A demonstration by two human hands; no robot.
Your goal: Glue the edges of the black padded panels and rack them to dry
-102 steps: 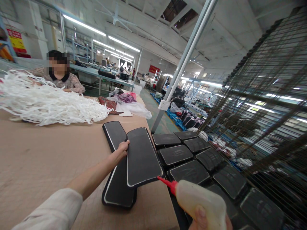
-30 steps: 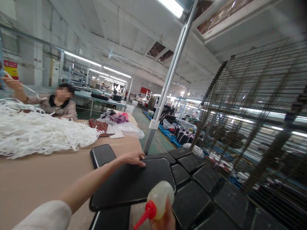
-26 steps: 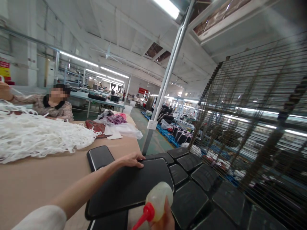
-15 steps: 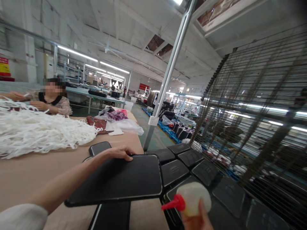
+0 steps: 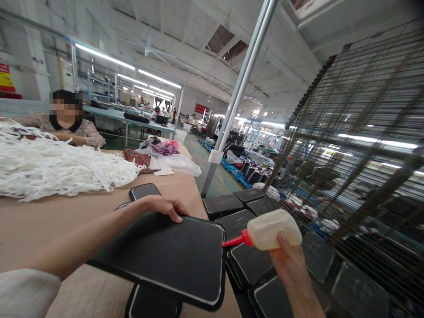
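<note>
My left hand (image 5: pixel 165 206) grips the far edge of a flat black panel (image 5: pixel 172 256) with a pale rim, held just above the brown table (image 5: pixel 39 221). A second black panel (image 5: pixel 144 191) lies under it, its far end showing beyond my fingers. My right hand (image 5: pixel 291 269) is closed round a translucent squeeze bottle (image 5: pixel 273 229) with a red nozzle. The nozzle tip points left at the held panel's right edge.
Several black panels (image 5: pixel 221 204) lie spread on a wire rack (image 5: pixel 364 176) to the right. A heap of white strips (image 5: pixel 49 165) covers the table's far left, where another person (image 5: pixel 66 119) sits. Bags and cloth (image 5: pixel 165 159) lie at the far end, by a slanted metal pole (image 5: pixel 238 97).
My left hand has turned the black panel and drawn it nearer. My right hand has lifted the bottle, and its nozzle now points at the panel's right edge.
</note>
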